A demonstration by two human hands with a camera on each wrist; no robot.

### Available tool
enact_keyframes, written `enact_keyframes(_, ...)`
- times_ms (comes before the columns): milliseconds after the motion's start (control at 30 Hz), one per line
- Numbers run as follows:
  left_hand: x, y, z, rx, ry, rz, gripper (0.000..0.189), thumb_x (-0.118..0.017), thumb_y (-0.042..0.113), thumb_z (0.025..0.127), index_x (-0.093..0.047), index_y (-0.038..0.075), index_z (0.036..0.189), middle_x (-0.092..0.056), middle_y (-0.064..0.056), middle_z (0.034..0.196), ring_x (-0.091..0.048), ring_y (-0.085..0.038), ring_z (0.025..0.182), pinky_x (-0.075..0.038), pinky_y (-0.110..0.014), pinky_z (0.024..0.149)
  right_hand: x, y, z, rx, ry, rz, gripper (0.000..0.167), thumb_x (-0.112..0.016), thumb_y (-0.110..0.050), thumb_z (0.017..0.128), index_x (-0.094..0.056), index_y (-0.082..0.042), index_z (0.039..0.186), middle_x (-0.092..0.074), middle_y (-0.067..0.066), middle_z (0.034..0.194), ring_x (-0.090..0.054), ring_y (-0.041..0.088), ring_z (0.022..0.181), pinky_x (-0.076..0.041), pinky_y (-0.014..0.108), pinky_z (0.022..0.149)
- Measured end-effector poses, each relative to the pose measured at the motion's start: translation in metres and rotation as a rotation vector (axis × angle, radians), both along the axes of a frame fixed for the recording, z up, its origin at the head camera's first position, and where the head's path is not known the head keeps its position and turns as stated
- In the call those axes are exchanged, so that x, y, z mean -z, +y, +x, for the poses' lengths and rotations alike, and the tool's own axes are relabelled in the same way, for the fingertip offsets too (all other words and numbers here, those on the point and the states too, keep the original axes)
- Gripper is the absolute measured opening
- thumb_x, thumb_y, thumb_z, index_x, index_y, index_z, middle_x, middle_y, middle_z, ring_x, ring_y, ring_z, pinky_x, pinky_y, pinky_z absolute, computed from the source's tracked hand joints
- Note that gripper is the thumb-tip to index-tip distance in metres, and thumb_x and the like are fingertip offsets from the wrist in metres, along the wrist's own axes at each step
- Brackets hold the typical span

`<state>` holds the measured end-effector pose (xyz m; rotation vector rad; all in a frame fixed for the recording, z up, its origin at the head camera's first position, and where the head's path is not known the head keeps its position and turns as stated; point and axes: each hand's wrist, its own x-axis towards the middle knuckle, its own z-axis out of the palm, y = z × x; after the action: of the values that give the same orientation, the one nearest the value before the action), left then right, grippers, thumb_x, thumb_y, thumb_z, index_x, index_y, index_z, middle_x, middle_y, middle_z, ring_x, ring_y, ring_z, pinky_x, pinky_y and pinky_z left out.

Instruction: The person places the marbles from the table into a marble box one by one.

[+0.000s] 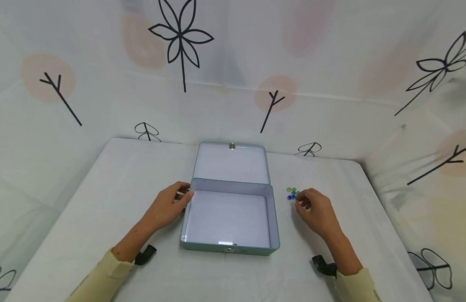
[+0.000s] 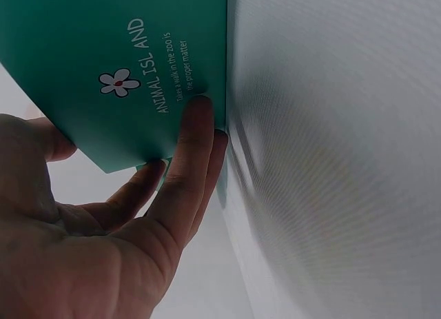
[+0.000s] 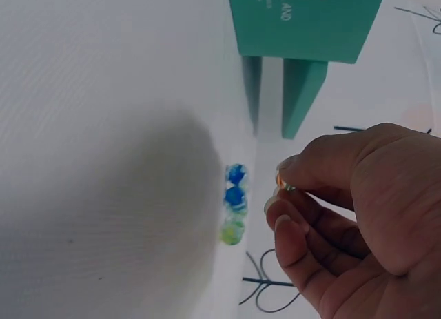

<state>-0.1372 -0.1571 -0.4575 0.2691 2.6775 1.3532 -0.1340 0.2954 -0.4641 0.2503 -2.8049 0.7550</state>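
Observation:
A green tin box (image 1: 230, 248) with a white inside stands on the table, its hinged lid (image 1: 231, 163) laid back. My left hand (image 1: 169, 205) holds the box's left side near the back corner, thumb at the rim and fingers against the printed outer wall (image 2: 138, 50). To the right of the box, my right hand (image 1: 317, 212) pinches a small clear glass marble (image 3: 280, 181) with an orange streak between thumb and fingertips. Just beside those fingertips lies a cluster of blue marbles (image 3: 235, 196) and green marbles (image 3: 232, 232) on the cloth.
A white cloth (image 1: 134, 167) covers the table, and a patterned sheet (image 1: 225, 63) hangs behind and at both sides. Dark straps sit at the left wrist (image 1: 145, 255) and right wrist (image 1: 323, 266). A small dark spot shows inside the box by its front wall.

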Motion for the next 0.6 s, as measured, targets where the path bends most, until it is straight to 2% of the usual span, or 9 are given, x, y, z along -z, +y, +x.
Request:
enact_keyframes(267,-0.002,0.001,-0.001,0.001,-0.018,0.009,0.055,-0.056,0.046,0.11,-0.055,0.006,0.148,-0.065,-0.012,0.136,-0.067,-0.03,0.122,-0.062,-0.039,0.091,-0.013,-0.012,0.007,-0.04,0.075,-0.003,0.017,-0.082,0.002,0.087,-0.075,-0.005,0.101,-0.069,0.003,0.095,-0.065,0.019,0.081,-0.059,0.032,0.069)
enact_keyframes(600,-0.002,0.001,0.0,-0.001,-0.022,0.008,0.054,-0.057,0.045,0.11,-0.055,0.006,0.148,-0.065,-0.012,0.136,-0.067,-0.03,0.122,-0.063,-0.038,0.09,-0.029,-0.025,0.017,-0.105,0.139,-0.016,0.019,-0.082,0.004,0.087,-0.074,-0.007,0.1,-0.069,0.0,0.097,-0.064,0.016,0.081,-0.06,0.039,0.068)
